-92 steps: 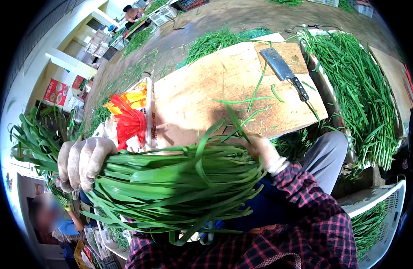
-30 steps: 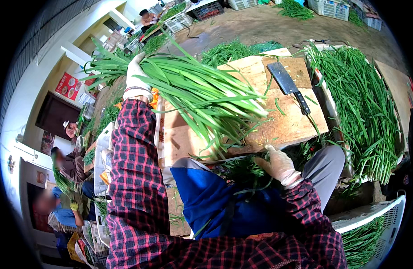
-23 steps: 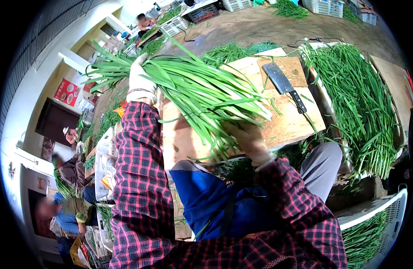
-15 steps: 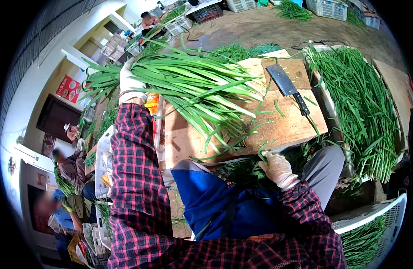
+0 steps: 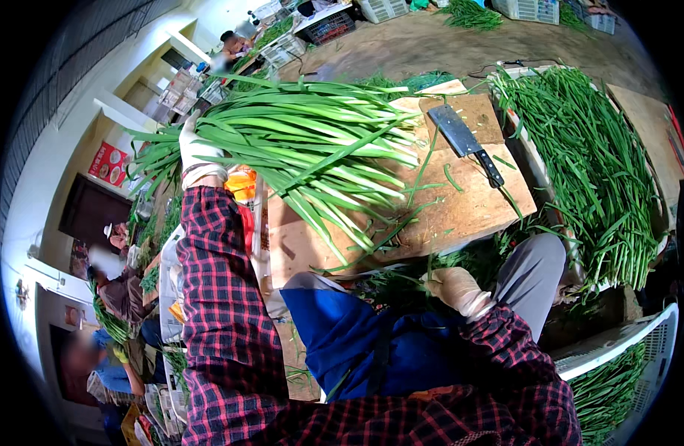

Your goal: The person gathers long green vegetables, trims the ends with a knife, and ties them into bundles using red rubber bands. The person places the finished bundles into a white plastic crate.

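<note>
Greens (image 5: pixel 312 149) lie bunched across the wooden counter (image 5: pixel 461 215) at eleven o'clock, my left hand (image 5: pixel 197 152) closed round their base to keep the stalks aligned. Right hand (image 5: pixel 453 286), at five o'clock, rests loosely curled, empty, near my lap; cleaver (image 5: pixel 468 141) parked clear.

A bare, grey-brown concrete floor (image 5: pixel 446 41) stretches across the top of the view, lit by even daylight. Along its far edge stand white slatted plastic crates (image 5: pixel 539 9) and a dark crate (image 5: pixel 334 26), with loose green stalks strewn near them. On the left rises a pale plastered wall (image 5: pixel 41 193) with white beams (image 5: pixel 126 115), a dark brown doorway (image 5: pixel 89 215) and a red poster (image 5: pixel 108 163) beside it. Other people sit low along that wall among heaps of greens. A white plastic basket (image 5: pixel 639 346) sits at the lower right.
</note>
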`<action>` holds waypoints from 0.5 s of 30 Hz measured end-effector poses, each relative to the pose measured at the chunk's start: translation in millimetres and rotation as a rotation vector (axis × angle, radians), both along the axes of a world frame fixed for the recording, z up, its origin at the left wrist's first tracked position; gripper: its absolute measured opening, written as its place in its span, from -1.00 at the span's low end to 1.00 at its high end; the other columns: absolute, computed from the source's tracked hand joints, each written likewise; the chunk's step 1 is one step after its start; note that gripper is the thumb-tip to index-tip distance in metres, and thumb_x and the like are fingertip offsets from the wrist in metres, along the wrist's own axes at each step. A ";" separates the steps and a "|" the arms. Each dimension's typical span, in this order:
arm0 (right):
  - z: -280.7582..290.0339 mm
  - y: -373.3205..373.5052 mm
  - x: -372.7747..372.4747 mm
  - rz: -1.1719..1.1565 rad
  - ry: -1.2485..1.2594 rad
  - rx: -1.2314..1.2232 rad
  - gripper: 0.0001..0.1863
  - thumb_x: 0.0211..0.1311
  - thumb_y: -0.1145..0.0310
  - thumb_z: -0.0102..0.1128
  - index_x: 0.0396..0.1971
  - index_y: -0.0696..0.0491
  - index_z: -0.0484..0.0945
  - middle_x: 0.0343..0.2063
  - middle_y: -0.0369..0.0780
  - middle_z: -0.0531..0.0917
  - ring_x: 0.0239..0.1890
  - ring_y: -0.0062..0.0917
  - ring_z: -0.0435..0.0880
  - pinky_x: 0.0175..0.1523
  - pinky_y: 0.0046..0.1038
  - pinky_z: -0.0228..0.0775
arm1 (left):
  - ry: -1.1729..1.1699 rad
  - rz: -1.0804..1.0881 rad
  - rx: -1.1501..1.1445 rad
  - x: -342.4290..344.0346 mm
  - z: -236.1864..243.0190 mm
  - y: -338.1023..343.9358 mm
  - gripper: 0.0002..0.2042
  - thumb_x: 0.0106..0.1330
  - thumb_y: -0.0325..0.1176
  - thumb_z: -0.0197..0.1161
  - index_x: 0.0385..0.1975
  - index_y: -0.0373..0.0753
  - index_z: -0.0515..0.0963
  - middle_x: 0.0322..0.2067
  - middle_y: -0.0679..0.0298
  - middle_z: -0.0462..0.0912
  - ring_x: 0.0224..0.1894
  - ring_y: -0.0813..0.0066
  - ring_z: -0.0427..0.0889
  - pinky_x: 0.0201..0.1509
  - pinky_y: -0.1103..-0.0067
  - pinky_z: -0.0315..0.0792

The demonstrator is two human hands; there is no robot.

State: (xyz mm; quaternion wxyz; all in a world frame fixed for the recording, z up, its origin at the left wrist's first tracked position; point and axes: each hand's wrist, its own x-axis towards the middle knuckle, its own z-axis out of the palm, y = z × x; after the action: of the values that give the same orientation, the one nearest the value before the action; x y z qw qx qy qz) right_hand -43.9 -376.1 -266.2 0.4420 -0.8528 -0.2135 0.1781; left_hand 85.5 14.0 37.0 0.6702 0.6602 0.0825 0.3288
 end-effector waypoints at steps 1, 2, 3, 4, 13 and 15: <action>8.6 -6.3 0.8 0.069 -0.076 -0.101 -0.49 0.05 0.12 0.36 -0.02 0.07 0.53 -0.26 0.02 0.66 -0.16 -0.08 0.63 -0.12 -0.27 0.46 | 0.035 0.045 -0.091 -9.0 7.3 -22.4 -0.64 0.44 -0.41 -0.15 0.17 -0.42 0.32 -0.05 0.00 0.59 -0.05 0.16 0.59 0.13 0.36 0.44; 23.5 4.8 5.5 -0.027 -0.151 0.015 -0.43 0.05 0.11 0.36 0.04 0.07 0.48 -0.25 0.03 0.65 -0.14 -0.11 0.62 -0.09 -0.28 0.45 | -0.002 0.083 0.169 -16.5 6.6 17.9 -0.65 0.43 -0.34 -0.08 0.09 -0.41 0.39 -0.08 0.00 0.60 -0.08 0.14 0.60 0.09 0.33 0.46; 40.9 15.7 17.2 -0.141 -0.221 0.121 -0.37 0.06 0.10 0.35 0.11 0.06 0.43 -0.24 0.04 0.64 -0.12 -0.13 0.62 -0.06 -0.29 0.45 | -0.003 0.068 0.017 -19.3 19.3 27.1 -0.67 0.42 -0.32 -0.04 0.07 -0.40 0.41 -0.10 0.00 0.61 -0.11 0.13 0.60 0.07 0.32 0.47; 42.5 28.7 38.4 -0.203 -0.007 0.473 -0.35 0.09 0.14 0.33 0.17 0.06 0.37 -0.27 -0.04 0.67 -0.16 -0.29 0.67 -0.08 -0.37 0.48 | -0.007 0.103 0.203 -17.5 7.7 24.5 -0.68 0.43 -0.31 -0.05 0.04 -0.39 0.42 -0.12 0.01 0.61 -0.13 0.14 0.60 0.06 0.32 0.48; 85.0 45.9 25.1 -0.035 0.462 1.063 -0.78 0.22 0.39 0.18 -0.21 0.20 0.58 -0.50 -0.17 0.65 -0.62 -0.40 0.48 -0.40 -0.48 0.41 | 0.028 -0.276 -0.191 -22.6 3.9 -11.2 -0.62 0.43 -0.20 -0.06 -0.01 -0.39 0.48 -0.07 -0.01 0.61 -0.06 0.11 0.61 0.12 0.29 0.46; 67.7 43.9 16.2 0.045 0.127 0.665 -0.78 0.23 0.31 0.20 -0.27 0.16 0.58 -0.52 -0.15 0.62 -0.61 -0.33 0.48 -0.40 -0.47 0.41 | 0.074 -0.191 -0.370 -24.4 7.5 -21.9 -0.64 0.42 -0.20 -0.02 0.01 -0.34 0.49 -0.06 0.04 0.62 -0.07 0.13 0.61 0.10 0.30 0.48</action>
State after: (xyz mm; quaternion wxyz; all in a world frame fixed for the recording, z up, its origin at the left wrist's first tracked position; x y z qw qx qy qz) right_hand -27.7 -332.2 -198.5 0.7045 -0.6441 -0.2508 0.1611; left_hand 61.2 -7.9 44.5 0.8045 0.5424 0.1033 0.2186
